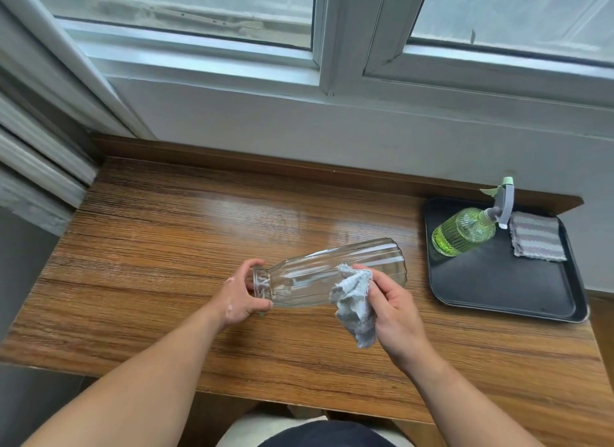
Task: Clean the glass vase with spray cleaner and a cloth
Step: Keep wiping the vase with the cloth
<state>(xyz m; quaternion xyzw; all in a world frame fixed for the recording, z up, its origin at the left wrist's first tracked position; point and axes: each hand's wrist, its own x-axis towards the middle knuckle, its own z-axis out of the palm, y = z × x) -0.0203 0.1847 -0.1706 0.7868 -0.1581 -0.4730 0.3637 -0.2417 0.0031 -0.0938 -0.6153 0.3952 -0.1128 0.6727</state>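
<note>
A clear ribbed glass vase (312, 273) is held on its side just above the wooden table (166, 247), mouth to the left, base to the right. My left hand (241, 297) grips the vase around its neck and rim. My right hand (395, 317) holds a bunched pale blue cloth (355, 307) pressed against the near side of the vase's body. A green spray bottle (465, 230) with a grey and mint trigger head stands on a black tray (498, 287) at the right, untouched.
A folded grey striped cloth (536, 235) lies on the tray beside the bottle. A white wall and window frame (332, 81) rise behind the table. The table's front edge runs just above my lap, and radiator-like slats stand at the left.
</note>
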